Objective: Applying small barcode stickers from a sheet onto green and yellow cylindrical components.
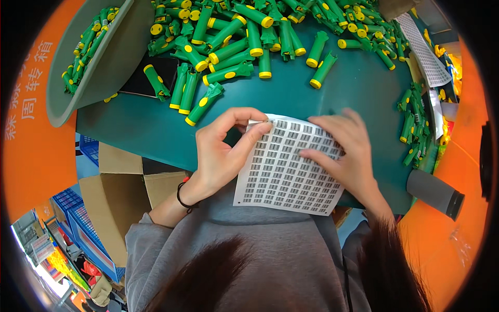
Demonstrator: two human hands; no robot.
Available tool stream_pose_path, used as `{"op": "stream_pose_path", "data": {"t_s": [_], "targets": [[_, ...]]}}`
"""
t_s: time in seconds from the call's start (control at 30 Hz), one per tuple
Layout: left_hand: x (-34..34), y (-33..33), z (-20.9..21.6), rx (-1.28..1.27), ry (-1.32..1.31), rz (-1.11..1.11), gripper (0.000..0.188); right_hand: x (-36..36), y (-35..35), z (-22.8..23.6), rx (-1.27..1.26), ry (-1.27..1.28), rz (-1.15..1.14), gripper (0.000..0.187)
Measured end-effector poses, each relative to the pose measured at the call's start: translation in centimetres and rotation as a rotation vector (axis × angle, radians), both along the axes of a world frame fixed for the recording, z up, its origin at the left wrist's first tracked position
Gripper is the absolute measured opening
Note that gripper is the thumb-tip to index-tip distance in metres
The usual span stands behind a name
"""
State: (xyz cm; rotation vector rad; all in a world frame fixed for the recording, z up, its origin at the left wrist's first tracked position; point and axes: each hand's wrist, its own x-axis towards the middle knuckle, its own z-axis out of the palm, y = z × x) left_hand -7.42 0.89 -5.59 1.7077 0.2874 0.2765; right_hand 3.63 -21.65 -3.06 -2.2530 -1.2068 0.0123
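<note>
A white sheet of small barcode labels (291,171) is held up in front of my body, over the near edge of the green table. My left hand (226,148) pinches its upper left corner between thumb and fingers, and the corner curls a little there. My right hand (345,151) is at the sheet's upper right part, its thumb and index finger apart over the labels. Some fingers of that hand are blurred by motion. Beyond the sheet lie many green tubes with yellow ends (228,49), the nearest single green tube (204,105) being just past my left hand.
A tilted grey-green tub (117,62) with more tubes stands at the left, a dark flat device (138,83) beside it. An open cardboard box (122,203) sits below left. At right are another label sheet (429,57), more tubes (412,125) and a grey cylinder (434,192).
</note>
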Motion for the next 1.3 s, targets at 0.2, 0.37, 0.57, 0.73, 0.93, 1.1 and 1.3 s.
{"op": "stream_pose_path", "data": {"t_s": [0.2,0.37,0.57,0.73,0.93,1.1,1.3], "targets": [[1.9,1.5,2.7,0.938,-0.226,-0.050,0.028,-0.7,-0.2,-2.5,0.193,0.350,-0.110,0.020],[2.0,2.2,-0.2,0.470,-0.194,-0.314,0.023,0.9,0.3,-3.1,0.134,0.341,0.045,0.011],[2.4,2.2,0.2,-0.198,0.246,-0.178,0.027,1.2,0.9,-2.9,0.153,0.367,0.046,0.009],[2.6,1.8,1.0,0.402,0.013,-0.267,0.041,2.3,0.8,-3.4,0.063,0.319,0.093,0.018],[2.8,1.5,-0.8,0.366,-0.065,-0.273,0.037,0.2,2.6,-3.8,-0.014,-0.124,-0.012,0.039],[2.3,1.9,-2.0,0.571,-0.277,-0.187,0.035,0.0,2.3,-5.0,0.067,-0.288,0.040,0.041],[1.8,3.0,-1.2,0.624,-0.139,-0.186,0.031,0.2,3.5,-3.6,0.005,-0.074,-0.014,0.041]]}}
